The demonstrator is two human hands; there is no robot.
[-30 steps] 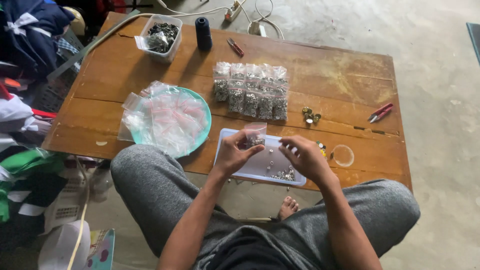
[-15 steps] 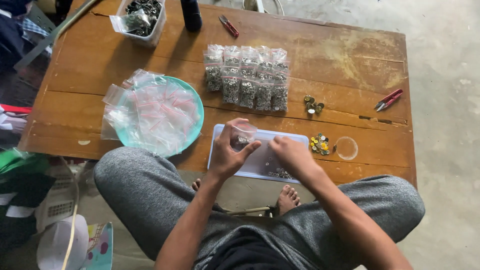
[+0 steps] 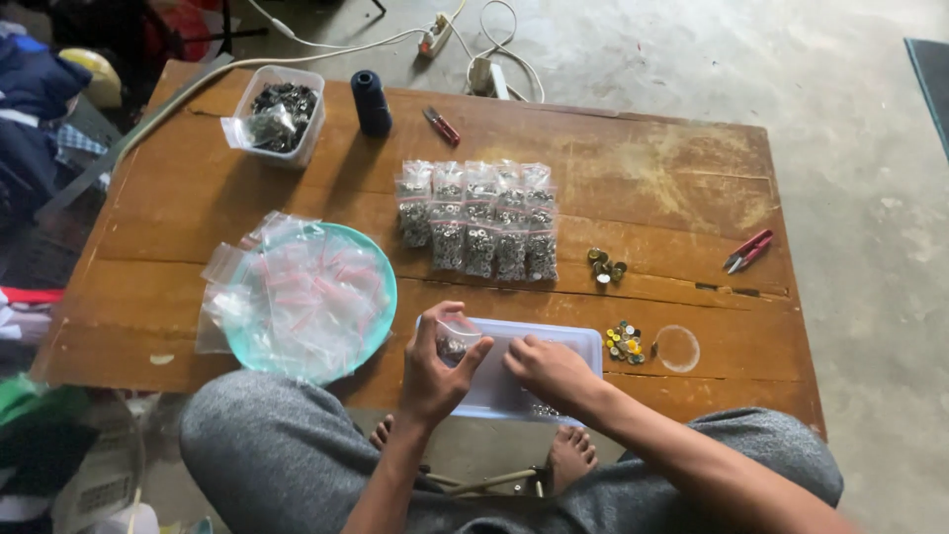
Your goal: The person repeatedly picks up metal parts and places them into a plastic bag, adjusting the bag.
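Fingers around small clear bag

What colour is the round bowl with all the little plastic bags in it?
Light turquoise, seen at the bowl's rim in the head view, left of the person's hands.

right hand lowered into white tray, bag kept raised

small clear bag, upright, over white tray
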